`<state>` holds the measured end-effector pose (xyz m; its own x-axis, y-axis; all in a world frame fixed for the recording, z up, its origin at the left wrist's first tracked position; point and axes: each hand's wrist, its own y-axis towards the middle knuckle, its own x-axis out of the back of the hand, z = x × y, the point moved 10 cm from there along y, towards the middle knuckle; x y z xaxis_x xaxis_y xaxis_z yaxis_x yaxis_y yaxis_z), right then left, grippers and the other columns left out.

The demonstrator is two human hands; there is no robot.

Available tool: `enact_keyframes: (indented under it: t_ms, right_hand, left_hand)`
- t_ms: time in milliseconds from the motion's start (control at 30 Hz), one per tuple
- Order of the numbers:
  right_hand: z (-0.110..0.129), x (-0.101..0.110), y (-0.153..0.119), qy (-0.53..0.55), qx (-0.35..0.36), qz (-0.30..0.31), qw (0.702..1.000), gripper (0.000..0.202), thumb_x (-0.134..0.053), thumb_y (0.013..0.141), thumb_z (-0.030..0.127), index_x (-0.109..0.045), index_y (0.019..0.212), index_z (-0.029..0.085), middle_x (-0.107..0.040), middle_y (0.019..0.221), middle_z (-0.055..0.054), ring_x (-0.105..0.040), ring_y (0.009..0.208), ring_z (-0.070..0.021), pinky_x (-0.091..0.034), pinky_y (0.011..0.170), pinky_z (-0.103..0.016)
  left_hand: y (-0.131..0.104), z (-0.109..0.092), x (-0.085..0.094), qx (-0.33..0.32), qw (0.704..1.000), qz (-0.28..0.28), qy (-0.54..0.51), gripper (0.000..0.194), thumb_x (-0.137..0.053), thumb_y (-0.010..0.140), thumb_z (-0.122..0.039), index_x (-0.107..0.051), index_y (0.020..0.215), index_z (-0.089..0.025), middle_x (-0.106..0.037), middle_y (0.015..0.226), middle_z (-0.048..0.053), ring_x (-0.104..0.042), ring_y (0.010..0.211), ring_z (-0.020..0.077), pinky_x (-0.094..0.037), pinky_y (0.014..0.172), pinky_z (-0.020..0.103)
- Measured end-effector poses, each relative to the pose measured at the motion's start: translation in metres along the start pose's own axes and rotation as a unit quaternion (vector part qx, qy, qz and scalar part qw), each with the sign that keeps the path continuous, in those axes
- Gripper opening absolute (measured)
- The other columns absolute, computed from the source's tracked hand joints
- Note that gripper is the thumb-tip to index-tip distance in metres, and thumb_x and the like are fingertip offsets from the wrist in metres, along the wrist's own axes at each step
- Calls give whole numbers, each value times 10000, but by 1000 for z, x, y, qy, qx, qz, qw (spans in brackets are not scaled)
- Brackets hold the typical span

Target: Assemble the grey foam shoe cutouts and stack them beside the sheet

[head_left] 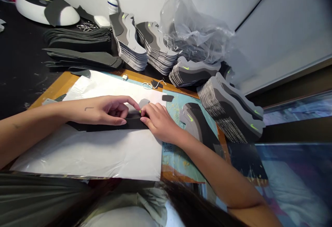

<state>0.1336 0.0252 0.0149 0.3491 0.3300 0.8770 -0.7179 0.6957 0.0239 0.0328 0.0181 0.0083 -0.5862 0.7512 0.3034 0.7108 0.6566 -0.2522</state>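
Head view | long, flat, black fabric-like piece (136, 124) on smooth white sheet (116, 158) | left hand (100, 109): grip spread, thumb against it | right hand (160, 123): grip seemingly pinching its edge (fingers hide contact) | likely light, bendable; best held by edges

Black strip (135, 124), white sheet (116, 154), teal mat (175, 156)

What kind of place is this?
Looks like a small workbench for shoe parts, though I can't tell whether it's a workshop or a home: stacked grey-and-black panels with yellow-green swooshes, piles of dark pieces, and a white sheet as work surface.
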Motion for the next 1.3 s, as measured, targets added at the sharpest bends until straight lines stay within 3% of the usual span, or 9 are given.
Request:
enact_keyframes:
  t_ms: [333, 500, 667, 967, 1100, 1300]
  right_hand:
    - [1, 2, 0, -7, 20, -14, 1000, 95, -518, 990, 308, -523, 988, 213, -634, 1031, -42, -493, 913, -201, -360, 835, -327]
    - [17, -6, -5, -116, 103, -7, 988, 276, -354, 1048, 365, -562, 989, 193, -643, 893, -50, -498, 824, -199, -314, 744, -320]
    - [21, -10, -3, -153, 110, 19, 982, 433, -314, 1030, 509, -576, 937, 177, -630, 835, -45, -503, 767, -191, -292, 693, -306]
    - [33, -13, -8, -213, 152, 1, 965, 444, -296, 1047, 469, -597, 905, 176, -644, 851, -43, -521, 817, -183, -282, 659, -301]
    - [31, -16, -10, -230, 124, 21, 965, 423, -288, 1054, 445, -596, 944, 176, -644, 862, -39, -548, 776, -164, -252, 585, -297]
    - [26, -16, -8, -224, 75, 53, 970, 374, -324, 1050, 435, -597, 972, 191, -658, 878, -24, -589, 753, -152, -248, 553, -283]
  left_hand:
    - [0, 4, 0, 11, 1000, 4, 20, 453, -607, 902, -403, -527, 1320, -247, -538, 699, -1, -460, 569, 116, -385, 511, 196]
    - [-1, 2, 1, -1, 999, 3, 51, 443, -578, 923, -369, -487, 1334, -231, -509, 735, 0, -451, 603, 119, -388, 526, 193]
    - [-3, -6, 1, 0, 996, -6, 90, 398, -510, 944, -294, -449, 1326, -200, -495, 764, 1, -456, 647, 127, -397, 553, 191]
    - [-15, -3, 18, 52, 983, -9, 176, 279, -570, 921, -329, -591, 1166, -198, -553, 704, -3, -467, 598, 123, -357, 524, 195]
    - [-17, 3, 17, 47, 984, 24, 171, 204, -532, 948, -348, -586, 1043, -175, -591, 729, 21, -506, 614, 128, -386, 538, 193]
    - [-15, 0, 18, 4, 981, 5, 194, 187, -527, 949, -336, -534, 852, -177, -567, 670, 16, -479, 558, 111, -384, 497, 186]
